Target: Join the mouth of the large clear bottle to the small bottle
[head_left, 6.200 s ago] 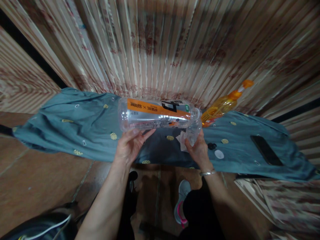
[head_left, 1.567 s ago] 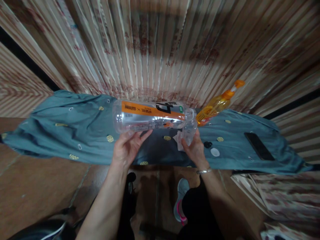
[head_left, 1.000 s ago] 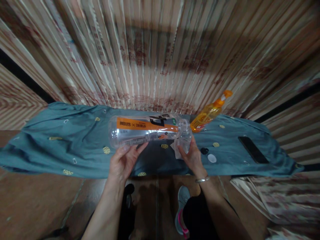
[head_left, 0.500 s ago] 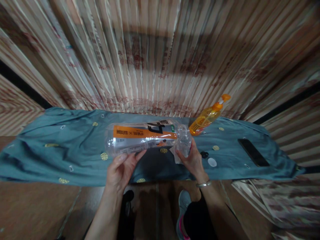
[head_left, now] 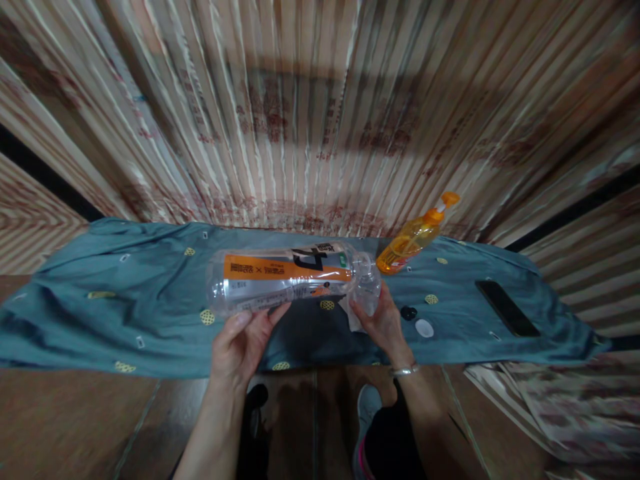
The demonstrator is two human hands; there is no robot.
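**Teal, orange and striped beige**

The cloth (head_left: 125, 300) over the table is dusty teal, dotted with small yellow lattice rounds and tiny white rectangles. The large bottle (head_left: 280, 288) is clear plastic, wrapped in a label with an orange band, a silvery white band below it, bold black marks and a small green patch. The small bottle (head_left: 367, 293) at its mouth is clear and colourless. The pump bottle (head_left: 413, 239) is amber-orange with an orange and white top. The curtain (head_left: 310, 120) is beige and cream in vertical stripes, with faded reddish-brown print. The phone (head_left: 507, 317) is black. One cap (head_left: 425, 327) is white, the other cap (head_left: 409, 313) black. The floor (head_left: 65, 420) is reddish brown.
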